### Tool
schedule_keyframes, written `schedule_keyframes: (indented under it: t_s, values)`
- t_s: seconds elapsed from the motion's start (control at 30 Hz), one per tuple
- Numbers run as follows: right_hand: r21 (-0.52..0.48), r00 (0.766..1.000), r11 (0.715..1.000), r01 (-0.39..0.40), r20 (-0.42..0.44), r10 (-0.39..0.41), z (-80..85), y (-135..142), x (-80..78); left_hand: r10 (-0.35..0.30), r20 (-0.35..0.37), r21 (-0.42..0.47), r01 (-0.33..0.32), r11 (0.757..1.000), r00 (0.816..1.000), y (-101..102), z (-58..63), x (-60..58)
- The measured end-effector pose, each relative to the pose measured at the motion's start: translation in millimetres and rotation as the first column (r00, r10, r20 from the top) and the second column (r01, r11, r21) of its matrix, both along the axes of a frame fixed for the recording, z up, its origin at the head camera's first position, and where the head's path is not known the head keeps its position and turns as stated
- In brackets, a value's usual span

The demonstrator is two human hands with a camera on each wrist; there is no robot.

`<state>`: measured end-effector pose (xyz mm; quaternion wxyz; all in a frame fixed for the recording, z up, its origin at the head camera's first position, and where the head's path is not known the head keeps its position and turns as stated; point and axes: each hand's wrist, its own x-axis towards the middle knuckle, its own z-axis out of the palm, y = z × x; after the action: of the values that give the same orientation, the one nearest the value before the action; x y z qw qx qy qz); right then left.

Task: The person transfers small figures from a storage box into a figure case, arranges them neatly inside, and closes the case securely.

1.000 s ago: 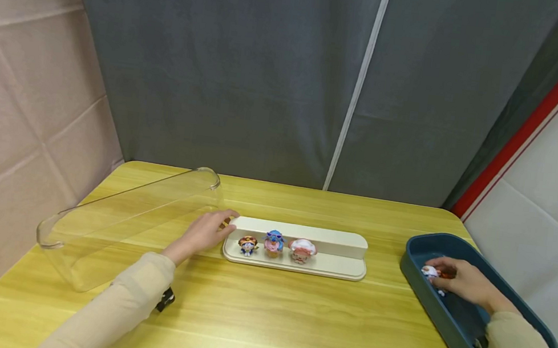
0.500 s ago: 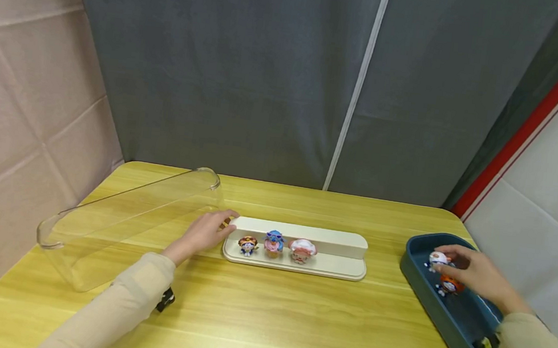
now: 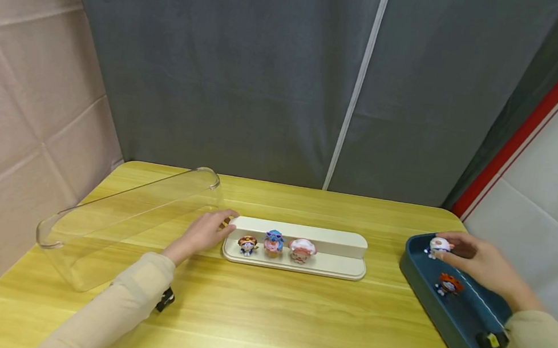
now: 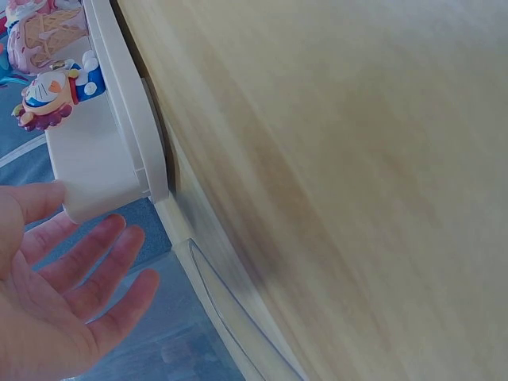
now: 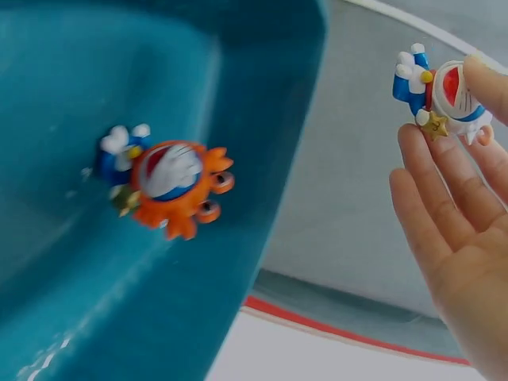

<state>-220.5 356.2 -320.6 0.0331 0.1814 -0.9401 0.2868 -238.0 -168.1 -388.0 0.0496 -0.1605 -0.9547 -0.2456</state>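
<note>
1. My right hand is at 3 o'clock on the table, above the far end of the blue tray.
2. Its fingertips pinch a small white-and-blue figure; the rest of the fingers lie nearly straight in the right wrist view.
3. That white-and-blue figure is lifted clear of the tray floor, at about the tray's far rim level, 12 o'clock from the orange one.
4. The orange-maned figure lies on the tray floor, apart from my hand. Right wrist view shows it on its side against the tray wall.
5. My left hand sits at 9 o'clock of the cream stand, fingers relaxed and spread, thumb side at the stand's left end.
6. In the left wrist view the fingers are close to the stand's end; actual contact can't be confirmed, the view is blurred.
7. Three figures stand in a row on the stand's front ledge: brown-hat figure at left, blue-hat figure in the middle, pink-white-hat figure at right.
8. The three take up the left half; the right half of the ledge is bare.
9. The clear cover lies on the table at 9 o'clock of my left hand, open side up, tilted toward 10 o'clock.
10. Grey curtain hangs at 12 o'clock behind the table.
</note>
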Motion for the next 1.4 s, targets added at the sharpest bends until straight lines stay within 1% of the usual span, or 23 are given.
schedule_keyframes:
  t_s: [0.17,0.3,0.43,0.6,0.7,0.93,1.1,1.2,1.4]
  values:
    - [0.012,1.000,1.000,-0.009,0.012,0.009,13.2,-13,3.3,0.000,-0.005,0.003,0.000,1.000,1.000,-1,-0.7,-0.1]
    - [0.022,1.000,1.000,-0.007,0.030,0.006,20.6,-24,5.1,0.000,-0.004,0.005,0.000,1.000,1.000,-1,-0.9,-0.5]
    - [0.014,0.999,1.000,-0.028,0.036,0.027,23.2,-34,5.1,0.002,-0.002,0.002,-0.002,1.000,1.000,-1,-0.1,-0.4]
    - [-0.006,0.998,0.998,-0.061,0.008,0.061,23.0,-48,4.3,0.003,0.000,-0.004,-0.003,1.000,1.000,0,0.7,0.1]
    - [-0.021,0.997,0.997,-0.076,-0.011,0.076,21.2,-56,3.7,0.002,0.002,-0.004,-0.002,1.000,1.000,0,0.7,0.7]
    - [-0.049,0.992,0.991,-0.122,0.008,0.123,13.2,-73,1.8,0.001,0.000,0.000,-0.001,1.000,1.000,1,1.0,1.6]
    - [-0.066,0.989,0.987,-0.146,0.012,0.147,4.3,-83,-1.4,0.001,0.000,0.006,-0.001,1.000,1.000,0,1.2,1.8]
    - [-0.075,0.989,0.987,-0.144,0.022,0.146,-2.2,-89,-3.0,0.001,-0.003,0.006,-0.001,1.000,1.000,1,1.4,1.9]
    - [-0.120,0.982,0.976,-0.183,0.016,0.186,-16.1,-100,-5.6,0.002,-0.003,-0.001,-0.002,1.000,1.000,1,1.2,1.9]
